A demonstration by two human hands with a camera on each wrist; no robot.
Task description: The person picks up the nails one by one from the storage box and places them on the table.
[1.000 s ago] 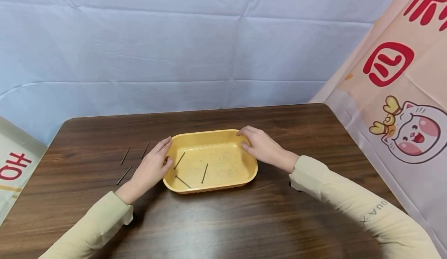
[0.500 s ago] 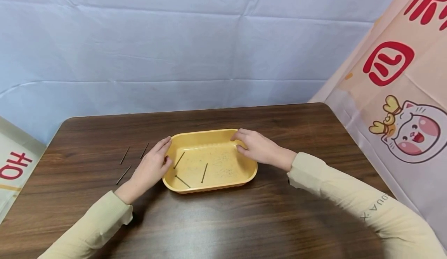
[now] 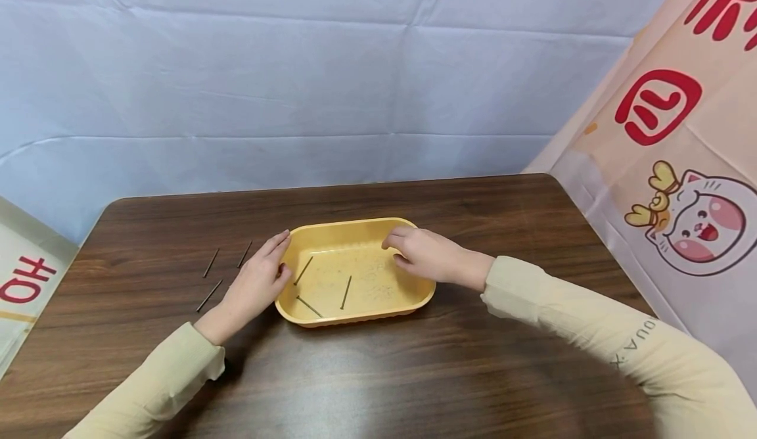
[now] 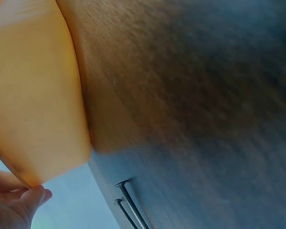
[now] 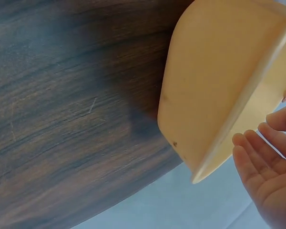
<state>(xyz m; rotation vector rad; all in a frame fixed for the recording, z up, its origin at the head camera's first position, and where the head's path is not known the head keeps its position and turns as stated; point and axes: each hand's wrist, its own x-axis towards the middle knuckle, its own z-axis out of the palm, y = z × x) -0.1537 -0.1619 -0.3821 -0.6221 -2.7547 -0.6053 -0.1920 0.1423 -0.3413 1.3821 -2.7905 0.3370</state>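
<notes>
A yellow plastic tray (image 3: 355, 319) stands on the table. My left hand (image 3: 254, 284) holds its left end, thumb over the rim; the left wrist view shows fingertips (image 4: 35, 195) at the tray's edge. Over the right half of the tray hovers my right hand (image 3: 428, 255), its fingers loosely bent with nothing seen between them. Three long nails lie in the tray's left half: one upper left (image 3: 304, 271), a nail in the middle (image 3: 345, 292) and a nail near the front (image 3: 309, 306). Small grey specks (image 3: 381, 275) dot the right half; whether marks or tiny pieces I cannot tell.
Left of my left hand, three more nails lie on the dark wooden table (image 3: 378, 373): a far nail (image 3: 211, 263), a nail (image 3: 245, 254) close to the hand, and a nearer nail (image 3: 209, 296). A pale cloth (image 3: 296, 84) hangs behind the table.
My right hand has moved left and slightly nearer, from the tray's right rim to above its inside. The left hand, tray and nails stay put.
</notes>
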